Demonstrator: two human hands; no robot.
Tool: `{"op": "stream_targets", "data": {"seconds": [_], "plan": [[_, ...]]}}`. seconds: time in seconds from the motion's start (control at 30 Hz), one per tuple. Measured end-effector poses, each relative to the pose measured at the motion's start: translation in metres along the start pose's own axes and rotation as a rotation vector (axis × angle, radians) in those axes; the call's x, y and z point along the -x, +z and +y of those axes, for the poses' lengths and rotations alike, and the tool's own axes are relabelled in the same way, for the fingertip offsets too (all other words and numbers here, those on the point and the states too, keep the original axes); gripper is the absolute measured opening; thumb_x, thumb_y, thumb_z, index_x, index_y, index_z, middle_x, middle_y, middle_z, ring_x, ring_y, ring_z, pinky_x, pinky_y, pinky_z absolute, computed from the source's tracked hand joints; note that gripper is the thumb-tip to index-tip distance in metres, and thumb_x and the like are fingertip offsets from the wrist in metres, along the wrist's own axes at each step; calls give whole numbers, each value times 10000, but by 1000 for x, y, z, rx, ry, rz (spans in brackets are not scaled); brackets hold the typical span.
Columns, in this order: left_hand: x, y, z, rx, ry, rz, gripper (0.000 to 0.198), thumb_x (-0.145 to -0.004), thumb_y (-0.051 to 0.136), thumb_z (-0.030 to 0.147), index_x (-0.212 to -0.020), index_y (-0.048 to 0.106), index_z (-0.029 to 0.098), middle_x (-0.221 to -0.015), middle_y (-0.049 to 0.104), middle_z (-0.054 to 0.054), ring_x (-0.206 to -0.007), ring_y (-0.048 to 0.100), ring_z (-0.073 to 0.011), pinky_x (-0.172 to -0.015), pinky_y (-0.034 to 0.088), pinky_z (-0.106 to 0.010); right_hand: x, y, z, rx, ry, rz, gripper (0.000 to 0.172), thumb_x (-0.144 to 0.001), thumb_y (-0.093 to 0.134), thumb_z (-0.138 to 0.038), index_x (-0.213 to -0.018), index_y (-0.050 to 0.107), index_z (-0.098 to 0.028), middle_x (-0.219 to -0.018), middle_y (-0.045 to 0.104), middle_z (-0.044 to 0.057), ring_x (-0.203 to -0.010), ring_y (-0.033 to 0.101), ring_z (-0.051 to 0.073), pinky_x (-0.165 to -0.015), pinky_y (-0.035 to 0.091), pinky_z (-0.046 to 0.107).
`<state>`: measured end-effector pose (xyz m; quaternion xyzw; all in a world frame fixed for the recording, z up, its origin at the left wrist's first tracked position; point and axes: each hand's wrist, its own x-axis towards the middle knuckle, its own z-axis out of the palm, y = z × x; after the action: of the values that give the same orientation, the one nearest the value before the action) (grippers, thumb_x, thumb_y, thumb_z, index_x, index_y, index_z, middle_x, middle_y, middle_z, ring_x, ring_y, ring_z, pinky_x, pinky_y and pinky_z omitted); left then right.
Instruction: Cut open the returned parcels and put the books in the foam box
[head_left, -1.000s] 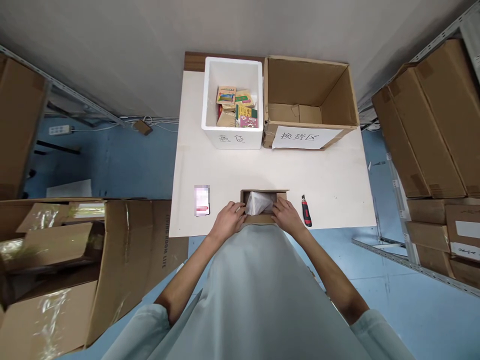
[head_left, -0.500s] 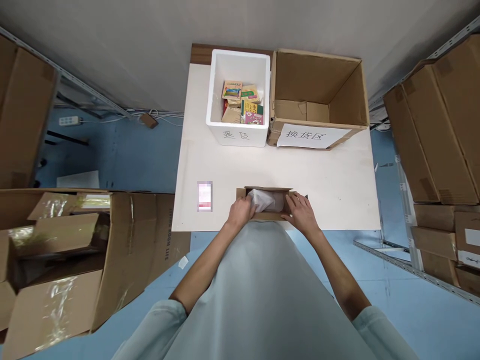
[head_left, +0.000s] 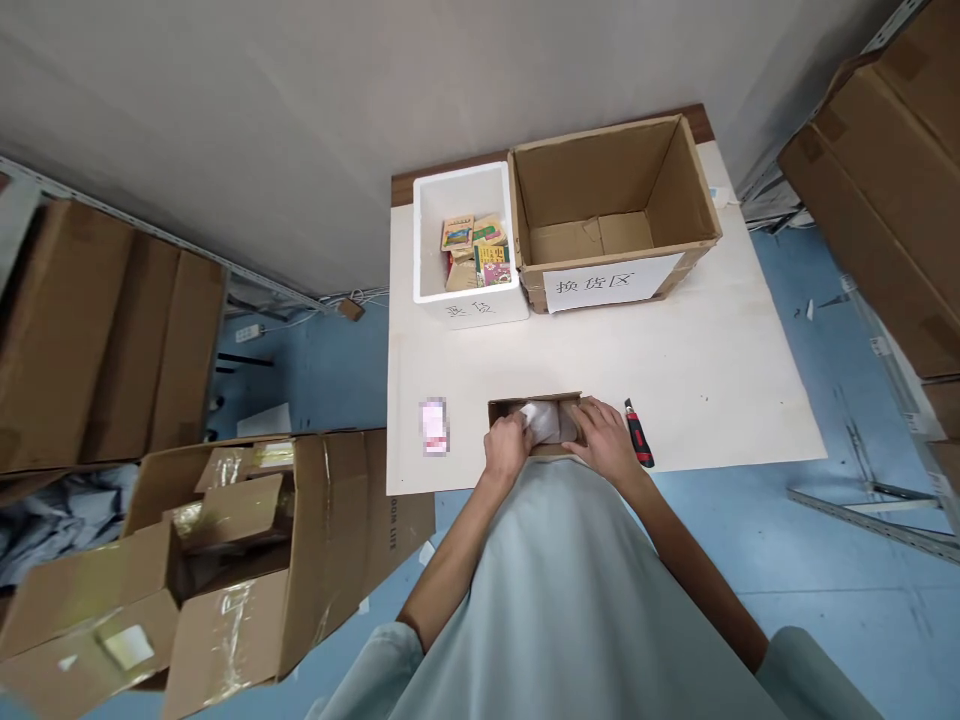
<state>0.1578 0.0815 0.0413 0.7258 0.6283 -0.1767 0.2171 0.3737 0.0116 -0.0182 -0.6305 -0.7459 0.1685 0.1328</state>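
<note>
Your right hand [head_left: 606, 440] had moved in closer to the white-wrapped item [head_left: 555, 422], and the utility knife [head_left: 638, 437], mostly covered by it half a second earlier, lay visible just to its right. The item sat inside the small carton [head_left: 551, 451], between your hands. Your left hand [head_left: 506, 447] had its fingers curled at the wrap's left end; your right had thumb and fingers apart at the carton's right end. How firmly either gripped, you couldn't tell. Left of them, a phone [head_left: 434, 427] lay on the bench [head_left: 712, 380].
</note>
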Motion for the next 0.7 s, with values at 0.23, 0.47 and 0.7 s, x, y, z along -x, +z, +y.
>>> {"op": "stream_targets", "data": {"seconds": [0.23,0.47,0.7], "plan": [[37,-39,-7,156,221,229,183,-1069,677,243,-1219,781,239,-1113,829,-84,-1095,716,-305,-769,544,-361,-12,-23,-9,-233,-63,143,363,-1123,646,-432,-1392,769,-221,-1340,804,147,-1346,691,342,-1233,492,523],[43,-67,-5,214,303,349,155,-1053,709,238,-1176,803,230,-1084,843,-77,-1053,720,-309,-737,549,-384,-29,-54,-16,-265,-128,192,255,-1082,724,-455,-1189,794,-235,-1137,815,114,-1162,706,334,-1119,509,478],[50,-98,-6,142,373,433,133,-1086,701,257,-1191,776,226,-1042,817,-67,-1012,705,-291,-761,532,-380,-37,-86,-15,-319,-127,304,204,-1091,581,-209,-945,719,-249,-886,749,39,-925,686,253,-956,511,391]]}}
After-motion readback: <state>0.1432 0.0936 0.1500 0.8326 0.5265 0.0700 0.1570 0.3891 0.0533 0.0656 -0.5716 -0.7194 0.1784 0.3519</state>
